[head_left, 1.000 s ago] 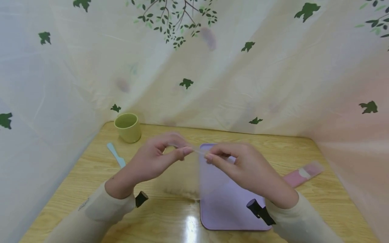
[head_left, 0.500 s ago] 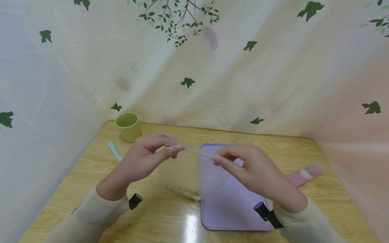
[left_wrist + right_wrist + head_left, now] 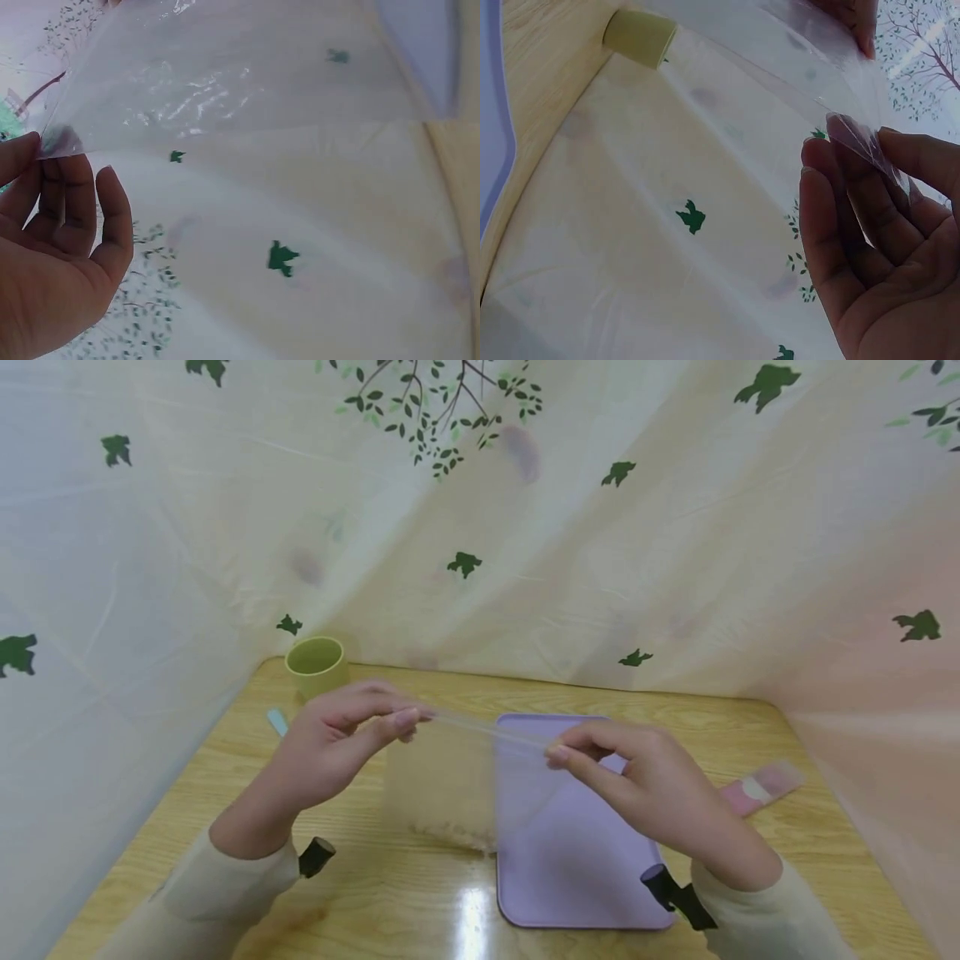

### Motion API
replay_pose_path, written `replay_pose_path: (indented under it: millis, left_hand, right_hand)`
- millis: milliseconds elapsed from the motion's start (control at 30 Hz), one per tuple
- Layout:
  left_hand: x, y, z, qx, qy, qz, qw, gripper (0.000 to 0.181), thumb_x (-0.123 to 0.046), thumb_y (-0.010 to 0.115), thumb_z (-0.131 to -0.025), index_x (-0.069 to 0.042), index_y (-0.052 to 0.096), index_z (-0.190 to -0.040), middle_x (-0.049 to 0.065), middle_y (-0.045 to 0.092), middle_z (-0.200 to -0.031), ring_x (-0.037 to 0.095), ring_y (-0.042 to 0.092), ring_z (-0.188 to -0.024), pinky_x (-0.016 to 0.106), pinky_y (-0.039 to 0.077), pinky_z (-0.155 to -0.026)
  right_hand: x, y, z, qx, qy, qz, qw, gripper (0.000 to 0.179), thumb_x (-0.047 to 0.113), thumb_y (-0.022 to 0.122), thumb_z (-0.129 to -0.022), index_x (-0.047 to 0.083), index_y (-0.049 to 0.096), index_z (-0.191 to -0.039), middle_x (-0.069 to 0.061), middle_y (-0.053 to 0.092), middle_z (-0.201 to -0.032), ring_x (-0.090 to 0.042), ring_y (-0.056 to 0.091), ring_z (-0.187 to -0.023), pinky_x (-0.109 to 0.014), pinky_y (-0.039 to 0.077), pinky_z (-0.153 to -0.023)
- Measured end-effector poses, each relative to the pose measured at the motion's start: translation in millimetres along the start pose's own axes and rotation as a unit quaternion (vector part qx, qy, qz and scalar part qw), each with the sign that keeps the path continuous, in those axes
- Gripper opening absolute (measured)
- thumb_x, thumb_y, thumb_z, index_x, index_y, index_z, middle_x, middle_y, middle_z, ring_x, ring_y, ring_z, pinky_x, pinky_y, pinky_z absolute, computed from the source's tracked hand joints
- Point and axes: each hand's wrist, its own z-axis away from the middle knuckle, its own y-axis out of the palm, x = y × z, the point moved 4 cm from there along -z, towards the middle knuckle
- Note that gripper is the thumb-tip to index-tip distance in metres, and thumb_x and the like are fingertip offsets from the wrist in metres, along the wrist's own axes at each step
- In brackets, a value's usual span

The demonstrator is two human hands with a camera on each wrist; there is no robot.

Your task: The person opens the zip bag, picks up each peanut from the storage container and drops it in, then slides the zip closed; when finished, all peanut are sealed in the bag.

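Note:
A clear plastic bag (image 3: 442, 768) hangs between the two hands, its top edge stretched nearly taut. Small pale bits seem to lie along its bottom; their kind is too blurred to tell. My left hand (image 3: 322, 752) pinches one top corner between thumb and fingers, and in the left wrist view the bag (image 3: 210, 82) spreads away from that hand (image 3: 67, 255). At the opposite corner, my right hand (image 3: 660, 793) holds the edge by thumb and forefinger. In the right wrist view the bag's film (image 3: 802, 67) runs between thumb and fingers of that hand (image 3: 885, 247).
Under the bag's right part lies a lilac tray (image 3: 585, 877) on the wooden table (image 3: 390, 910). A green cup (image 3: 317, 664) stands at the back left, with a light blue handle (image 3: 277, 722) near it. A pink packet (image 3: 761, 787) lies at the right. Printed cloth (image 3: 525, 593) encloses the table.
The hands have moved apart, left hand leftward and right hand rightward, stretching the bag's top edge between them. The left hand now covers more of the light blue handle.

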Motion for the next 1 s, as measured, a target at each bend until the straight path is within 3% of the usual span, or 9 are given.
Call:
replay_pose_path:
  millis: [200, 267, 333, 433, 533, 633, 800, 900, 1000]
  left_hand:
    - [-24.4, -12.4, -5.1, -0.005, 0.044, -0.021, 0.9988, 0.019, 0.006, 0.068, -0.101, -0.007, 0.08, -0.107, -0.004, 0.071, -0.089, 0.009, 0.066, -0.09, 0.022, 0.056, -0.079]
    - [-25.4, -17.6, -9.8, -0.004, 0.034, -0.015, 0.9993, 0.017, 0.005, 0.067, -0.102, -0.007, 0.079, -0.105, -0.002, 0.069, -0.086, 0.011, 0.066, -0.087, 0.023, 0.056, -0.079]
    - [-17.2, -22.6, -14.1, -0.004, -0.01, -0.017, 0.9998, 0.015, -0.001, 0.066, -0.104, -0.007, 0.079, -0.106, 0.001, 0.069, -0.088, 0.013, 0.068, -0.084, 0.024, 0.059, -0.08]
    - [13.5, -26.0, -17.2, 0.008, -0.134, -0.036, 0.9903, 0.017, -0.02, 0.066, -0.108, -0.013, 0.08, -0.115, 0.004, 0.072, -0.1, 0.012, 0.071, -0.083, 0.024, 0.06, -0.083]
    - [54.5, -22.0, -14.1, 0.042, -0.251, -0.075, 0.9643, 0.029, -0.039, 0.064, -0.109, -0.021, 0.079, -0.126, 0.006, 0.075, -0.119, 0.013, 0.076, -0.09, 0.03, 0.061, -0.087]
    - [90.8, -16.0, -11.1, 0.065, -0.298, -0.096, 0.9475, 0.035, -0.044, 0.062, -0.109, -0.021, 0.077, -0.131, 0.012, 0.075, -0.125, 0.021, 0.077, -0.1, 0.039, 0.061, -0.09]
    - [131.6, -17.5, -15.9, 0.054, -0.321, -0.079, 0.9421, 0.041, -0.043, 0.061, -0.11, -0.012, 0.074, -0.133, 0.018, 0.072, -0.126, 0.037, 0.071, -0.115, 0.052, 0.059, -0.101]
    - [151.6, -21.2, -18.8, 0.054, -0.334, -0.095, 0.9364, 0.044, -0.046, 0.06, -0.11, -0.011, 0.073, -0.134, 0.018, 0.071, -0.127, 0.037, 0.068, -0.115, 0.048, 0.059, -0.098]
    - [170.3, -22.5, -17.5, 0.066, -0.347, -0.129, 0.9264, 0.042, -0.046, 0.06, -0.11, -0.013, 0.074, -0.131, 0.016, 0.073, -0.123, 0.034, 0.067, -0.111, 0.039, 0.057, -0.088]
  right_hand:
    - [13.0, -16.6, -3.1, -0.027, 0.022, 0.01, 0.9993, 0.008, 0.026, 0.079, -0.099, 0.03, 0.079, -0.092, 0.019, 0.075, -0.084, -0.001, 0.067, -0.076, -0.021, 0.053, -0.062]
    - [11.4, -19.2, -11.1, 0.002, 0.057, -0.012, 0.9983, 0.013, 0.032, 0.078, -0.1, 0.027, 0.077, -0.089, 0.014, 0.074, -0.078, -0.006, 0.066, -0.072, -0.024, 0.052, -0.06]
    - [-0.2, -14.1, -23.7, 0.049, 0.098, -0.06, 0.9922, 0.019, 0.037, 0.076, -0.101, 0.025, 0.075, -0.088, 0.005, 0.072, -0.073, -0.014, 0.065, -0.066, -0.028, 0.054, -0.06]
    - [-33.2, 7.9, -44.2, 0.122, 0.175, -0.129, 0.9684, 0.03, 0.048, 0.073, -0.101, 0.019, 0.075, -0.092, -0.004, 0.069, -0.068, -0.02, 0.062, -0.061, -0.032, 0.056, -0.061]
    - [-71.5, 39.8, -60.9, 0.172, 0.213, -0.192, 0.9426, 0.031, 0.042, 0.073, -0.103, 0.012, 0.077, -0.103, -0.005, 0.074, -0.075, -0.019, 0.066, -0.068, -0.033, 0.06, -0.067]
    - [-99.3, 66.0, -71.7, 0.2, 0.223, -0.22, 0.9285, 0.029, 0.032, 0.071, -0.105, 0.006, 0.077, -0.114, -0.004, 0.077, -0.085, -0.018, 0.071, -0.08, -0.032, 0.062, -0.073]
    - [-119.2, 85.4, -90.3, 0.182, 0.234, -0.182, 0.9376, 0.027, 0.037, 0.072, -0.104, 0.012, 0.077, -0.112, -0.002, 0.069, -0.076, -0.021, 0.067, -0.073, -0.03, 0.058, -0.066]
    - [-127.9, 95.0, -101.4, 0.166, 0.236, -0.143, 0.9467, 0.029, 0.041, 0.073, -0.103, 0.013, 0.077, -0.108, -0.002, 0.062, -0.068, -0.02, 0.061, -0.065, -0.029, 0.052, -0.061]
    - [-138.5, 108.6, -109.8, 0.16, 0.233, -0.1, 0.954, 0.029, 0.037, 0.071, -0.104, 0.009, 0.076, -0.112, -0.002, 0.065, -0.071, -0.016, 0.061, -0.063, -0.028, 0.052, -0.06]
